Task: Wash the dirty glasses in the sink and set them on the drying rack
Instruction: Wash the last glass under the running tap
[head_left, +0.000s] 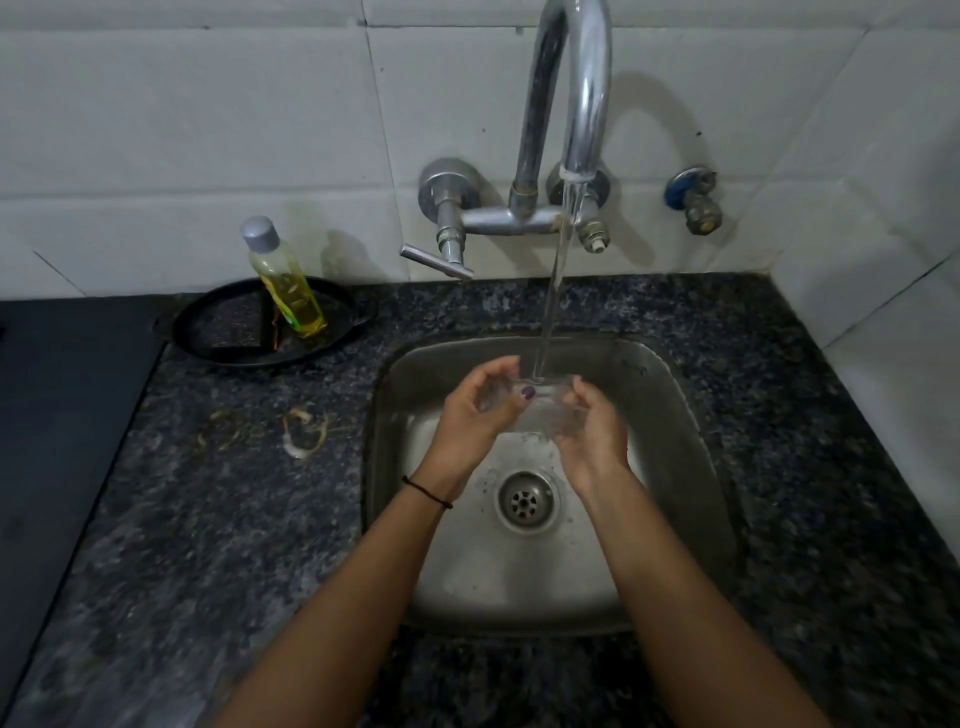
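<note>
Now the glass (540, 410) is over the sink (670, 395), at 12 o'clock of the drain (524, 501), right where the water (556, 291) from the tap (576, 104) lands. It seems tipped sideways betw. both hands; it's clear & blurred, so not sure. L hand (475, 410) grips its 9 o'clock end, fingers curled round, thumb across the top. R hand (592, 431) wraps the 3 o'clock end. Held so prob. to let the stream hit it while both hands can turn it, and low in the basin to catch splash. Step looks like a rinse; can't tell if any soap is on it. Bottle (285, 280) of yellow liquid, prob. dish soap, stands in a black dish (218, 332) at 10 o'clock of the sink, within reach and off the counter (208, 519). Count: 1 glass, 2 hands, 1 tap, 1 bottle, 1 dish, 2 small scraps (304, 431) on the counter at 9 o'clock. No rack or other glasses in view, so how many are left can't be judged.
</note>
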